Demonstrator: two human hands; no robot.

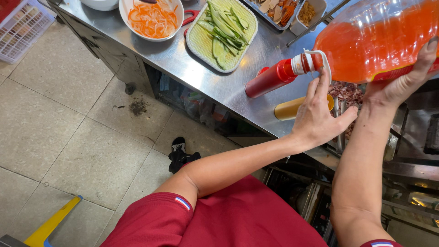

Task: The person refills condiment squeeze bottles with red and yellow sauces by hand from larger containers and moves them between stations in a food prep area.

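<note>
A big clear plastic jug (375, 41) of orange-red sauce is tipped on its side, its white-collared mouth against the top of a red squeeze bottle (270, 80) standing on the steel counter (183, 61). My right hand (404, 80) grips the jug from below, thumb up its side. My left hand (320, 114) reaches up with straight fingers touching the jug's white hinged cap (320, 61), thumb spread, nothing grasped. A yellow squeeze bottle (288, 109) stands just left of this hand.
On the counter are a bowl of shredded carrot (153, 20), a tray of cucumber slices (224, 32), a metal tray of sliced food (274, 9) and chopped meat (347, 93). A white basket (20, 27) and yellow handle (50, 222) are on the tiled floor.
</note>
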